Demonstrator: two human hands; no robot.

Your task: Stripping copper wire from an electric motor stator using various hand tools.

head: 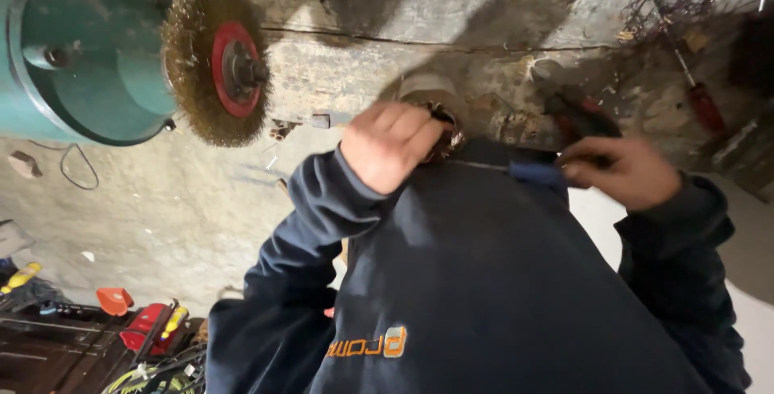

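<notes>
Gripping a small brown, coiled-looking part (446,132), the left hand (389,146) was curled shut around it, just in front of the chest of a dark sweatshirt (484,281). The right hand (625,172) sat well apart to the other side, fingers closed on a dark tool with red on its handle (582,118); how tightly could not be told. Up and left of the left hand stood a wire brush wheel (216,63) with a red hub, mounted on a teal motor housing (81,51). Beyond the right hand lay a red-handled screwdriver (703,100).
</notes>
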